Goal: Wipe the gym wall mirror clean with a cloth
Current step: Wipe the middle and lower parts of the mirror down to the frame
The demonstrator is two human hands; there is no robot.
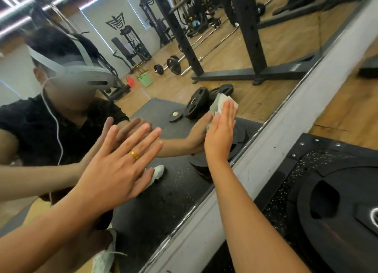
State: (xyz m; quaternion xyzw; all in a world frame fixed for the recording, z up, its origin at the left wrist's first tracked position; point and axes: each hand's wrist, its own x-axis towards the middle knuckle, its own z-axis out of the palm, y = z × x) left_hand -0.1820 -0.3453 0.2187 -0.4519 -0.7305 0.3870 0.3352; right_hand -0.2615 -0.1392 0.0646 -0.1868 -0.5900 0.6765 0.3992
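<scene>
Right hand (219, 133), fingers straight and flat, presses a crumpled pale green-white cloth (222, 100) against the large gym wall mirror (225, 47), close to its grey lower frame (286, 133). Left hand (114, 166), with a gold ring, lies spread and flat on the glass, holding nothing. Wiping seems to be midway. I cannot tell which parts of the glass are already clean, so the upper area probably remains.

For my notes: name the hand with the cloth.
The right hand, fingers straight, presses the pale cloth on the mirror; the ringed left hand holds nothing.
</scene>
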